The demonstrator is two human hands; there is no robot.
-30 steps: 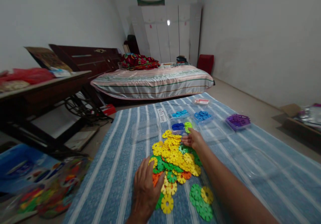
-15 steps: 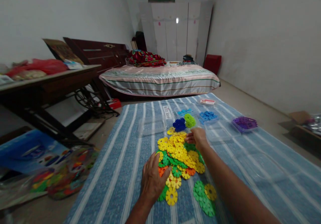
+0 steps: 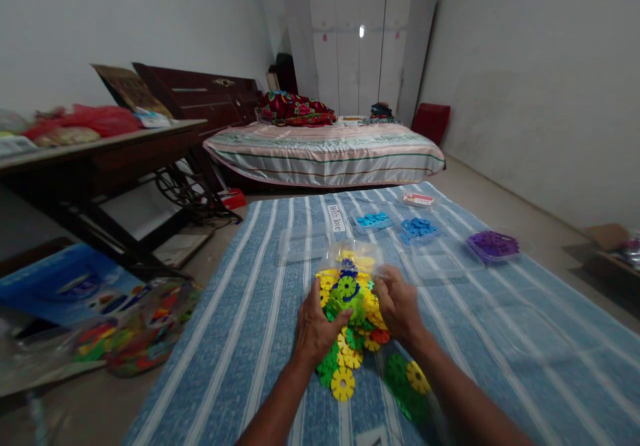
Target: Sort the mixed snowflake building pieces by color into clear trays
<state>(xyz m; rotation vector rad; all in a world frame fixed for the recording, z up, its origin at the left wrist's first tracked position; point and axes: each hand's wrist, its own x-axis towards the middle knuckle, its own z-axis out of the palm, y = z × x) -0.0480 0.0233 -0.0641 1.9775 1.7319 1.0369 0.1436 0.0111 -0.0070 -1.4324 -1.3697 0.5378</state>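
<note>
Thumb and fingers of the left hand (image 3: 320, 323) are standing wide apart, the thumb overlapping the lime-green notched discs (image 3: 347, 287); the right hand (image 3: 399, 303) is curling just right of them, its hold unclear. Between the hands, the discs are running lengthwise away from the person, dark-blue discs (image 3: 349, 267) lying beyond, left hand nearer.

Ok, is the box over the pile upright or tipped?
Tipped: the box slants toward the person, and lime pieces show at its near side, over the pile.
</note>
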